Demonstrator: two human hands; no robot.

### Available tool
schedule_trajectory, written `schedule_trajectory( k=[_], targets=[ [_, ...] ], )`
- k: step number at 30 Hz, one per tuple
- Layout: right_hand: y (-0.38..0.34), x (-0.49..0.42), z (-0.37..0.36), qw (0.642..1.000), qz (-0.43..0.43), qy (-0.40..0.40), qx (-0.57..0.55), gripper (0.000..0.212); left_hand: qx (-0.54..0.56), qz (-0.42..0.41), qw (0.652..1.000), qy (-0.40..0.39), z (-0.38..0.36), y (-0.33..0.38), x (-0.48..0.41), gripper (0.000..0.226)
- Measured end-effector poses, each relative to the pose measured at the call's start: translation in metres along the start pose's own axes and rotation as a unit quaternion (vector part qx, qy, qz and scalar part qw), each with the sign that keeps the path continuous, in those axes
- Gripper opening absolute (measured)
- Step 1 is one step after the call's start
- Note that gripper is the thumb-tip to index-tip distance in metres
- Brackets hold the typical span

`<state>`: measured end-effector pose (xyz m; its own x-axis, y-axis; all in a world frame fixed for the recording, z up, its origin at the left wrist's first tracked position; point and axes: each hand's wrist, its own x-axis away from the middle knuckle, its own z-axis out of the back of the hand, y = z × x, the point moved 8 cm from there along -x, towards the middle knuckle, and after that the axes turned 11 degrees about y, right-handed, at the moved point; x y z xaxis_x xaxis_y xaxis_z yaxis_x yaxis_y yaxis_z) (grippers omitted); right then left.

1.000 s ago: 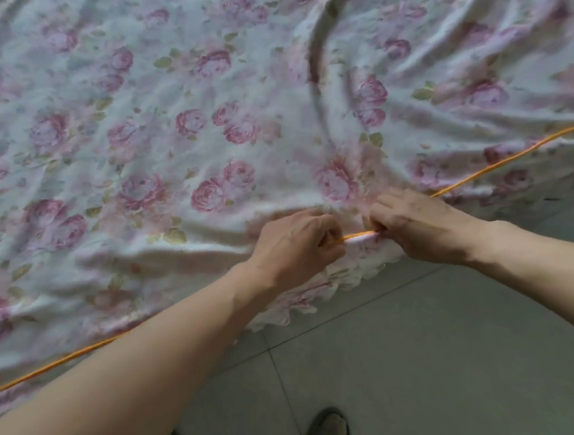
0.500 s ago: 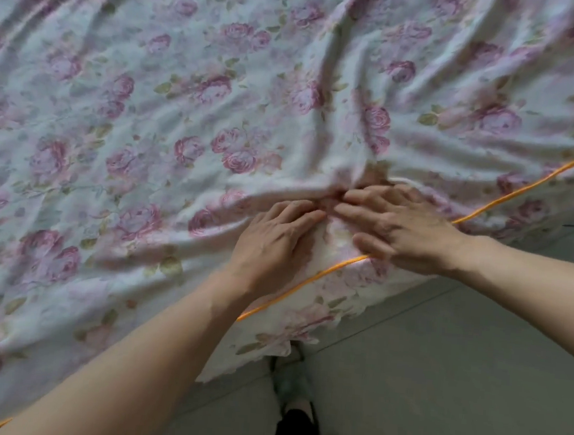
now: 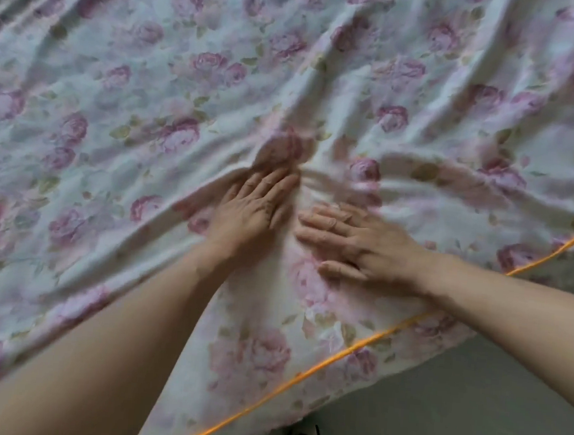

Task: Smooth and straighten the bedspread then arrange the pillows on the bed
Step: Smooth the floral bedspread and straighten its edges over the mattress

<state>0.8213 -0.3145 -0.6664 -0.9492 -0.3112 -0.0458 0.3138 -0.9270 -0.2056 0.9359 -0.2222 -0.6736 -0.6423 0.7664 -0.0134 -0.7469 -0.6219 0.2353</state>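
Left hand [image 3: 249, 214]: I see it flat on the bedspread [image 3: 133, 95], fingers [image 3: 276, 185] straight and together, gripping nothing.
Right hand [image 3: 369, 249]: palm down just beside the left fingertips, its fingers [image 3: 319, 221] spread and extended, pressing cloth, holding nothing.
Bedspread: rose-printed, under both palms; creases [image 3: 320, 172] bunch just beyond the fingertips.
Orange piping [image 3: 336, 353]: runs behind my wrists, along the hanging edge.
Floor [image 3: 468, 420]: grey, below that edge.
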Motion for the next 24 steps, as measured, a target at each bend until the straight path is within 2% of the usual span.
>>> schedule_trajectory(
  k=[2,3,5,6,7,8,10,11,12,17,19,21,22,24],
  targets=[
    [0.053,-0.003,0.011,0.993,-0.109,0.012,0.033,0.076,-0.008,0.053,0.999,0.004,0.003,-0.024,-0.016,0.050],
    [0.091,-0.001,0.018,0.981,-0.190,0.015,0.045,0.080,-0.005,0.085,0.996,0.007,0.005,-0.033,-0.029,0.051],
    [0.161,0.013,0.028,0.938,-0.344,0.003,0.030,0.075,-0.001,0.151,0.988,0.017,0.008,-0.040,-0.049,0.054],
    [0.186,0.019,0.030,0.918,-0.396,-0.008,0.023,0.072,-0.001,0.158,0.987,0.027,0.009,-0.031,-0.055,0.056],
    [0.203,0.022,0.032,0.905,-0.425,-0.017,0.021,0.071,0.009,0.126,0.991,0.046,0.010,-0.010,-0.060,0.058],
    [0.214,0.024,0.031,0.899,-0.436,-0.026,0.021,0.070,0.033,0.053,0.997,0.053,0.009,0.023,-0.061,0.062],
    [0.224,0.022,0.031,0.898,-0.439,-0.027,0.022,0.068,0.070,-0.113,0.991,0.002,-0.007,0.092,-0.052,0.064],
    [0.226,0.022,0.031,0.901,-0.434,-0.022,0.024,0.067,0.065,-0.158,0.985,-0.023,-0.017,0.112,-0.053,0.063],
    [0.226,0.021,0.032,0.905,-0.424,-0.016,0.025,0.066,0.058,-0.165,0.984,-0.028,-0.023,0.116,-0.063,0.061],
    [0.231,0.021,0.029,0.913,-0.408,0.005,0.002,0.062,0.009,-0.093,0.996,0.002,-0.030,0.099,-0.136,0.055],
    [0.215,0.014,0.046,0.925,-0.370,0.080,-0.025,0.061,0.012,-0.076,0.997,0.001,-0.029,0.091,-0.151,0.054],
    [0.166,0.008,0.074,0.962,-0.214,0.168,-0.036,0.058,0.012,-0.060,0.998,-0.002,-0.028,0.085,-0.164,0.053],
    [0.132,0.014,0.075,0.978,-0.102,0.177,-0.034,0.053,0.003,-0.056,0.998,-0.002,-0.027,0.085,-0.168,0.053],
    [0.072,0.037,0.054,0.993,0.056,0.093,-0.051,0.048,-0.010,-0.053,0.999,0.001,-0.025,0.083,-0.172,0.053]
  ],
)
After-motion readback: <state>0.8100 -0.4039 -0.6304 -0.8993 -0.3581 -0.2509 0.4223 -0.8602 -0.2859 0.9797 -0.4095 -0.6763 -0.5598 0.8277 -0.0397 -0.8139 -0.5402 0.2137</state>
